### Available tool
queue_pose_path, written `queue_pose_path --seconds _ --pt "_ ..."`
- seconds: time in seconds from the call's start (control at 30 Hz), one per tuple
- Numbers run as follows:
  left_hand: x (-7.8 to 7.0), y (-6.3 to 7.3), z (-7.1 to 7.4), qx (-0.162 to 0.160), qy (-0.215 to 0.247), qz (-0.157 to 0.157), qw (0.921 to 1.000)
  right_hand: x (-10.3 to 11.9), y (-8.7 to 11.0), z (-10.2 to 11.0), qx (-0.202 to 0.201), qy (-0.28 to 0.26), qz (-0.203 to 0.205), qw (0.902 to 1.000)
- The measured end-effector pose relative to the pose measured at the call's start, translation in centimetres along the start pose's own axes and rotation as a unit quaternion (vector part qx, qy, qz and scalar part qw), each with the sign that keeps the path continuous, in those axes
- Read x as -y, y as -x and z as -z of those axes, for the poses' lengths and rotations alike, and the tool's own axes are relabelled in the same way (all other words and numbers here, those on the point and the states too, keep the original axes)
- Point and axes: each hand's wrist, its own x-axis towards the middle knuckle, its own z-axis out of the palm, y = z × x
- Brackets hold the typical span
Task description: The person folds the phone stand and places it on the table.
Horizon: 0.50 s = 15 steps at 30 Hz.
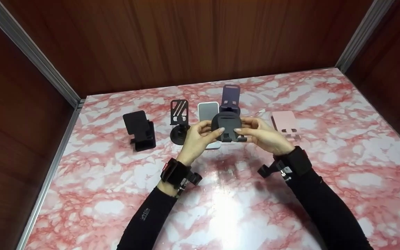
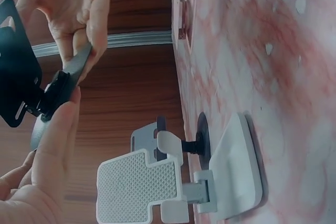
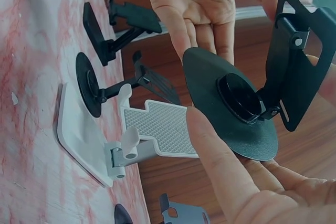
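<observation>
A black phone stand [image 1: 228, 125] is held up above the table between both hands. My left hand [image 1: 197, 138] pinches the left edge of its round base, thumb toward me. On the opposite edge, my right hand [image 1: 264, 136] grips it with thumb and fingers. The right wrist view shows the flat disc base [image 3: 207, 80] and the folded, hinged bracket [image 3: 286, 72] joined to it. Just behind the hands stands a white phone stand [image 3: 84, 135] with a textured grey pad, partly hidden in the head view. A purple stand [image 1: 231, 95] rises behind the held one.
On the left are a black stand [image 1: 139, 130] and a slotted black stand [image 1: 179, 113] with a round base. A pink stand [image 1: 285, 121] sits right of my right hand. Wood-grain panels [image 1: 200, 38] enclose the red-and-white marbled table [image 1: 116, 194] at the back and sides.
</observation>
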Motion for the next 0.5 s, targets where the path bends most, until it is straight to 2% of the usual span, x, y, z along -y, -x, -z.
queue_pose_path --seconds 0.13,0.5 --pt "0.04 0.06 0.01 0.004 0.022 0.016 0.9996 -0.12 0.02 0.09 -0.003 0.005 -0.003 1.0000" --pt "0.20 0.18 0.14 0.005 0.042 0.021 0.9989 -0.42 -0.09 0.25 0.011 0.006 -0.001 0.9999"
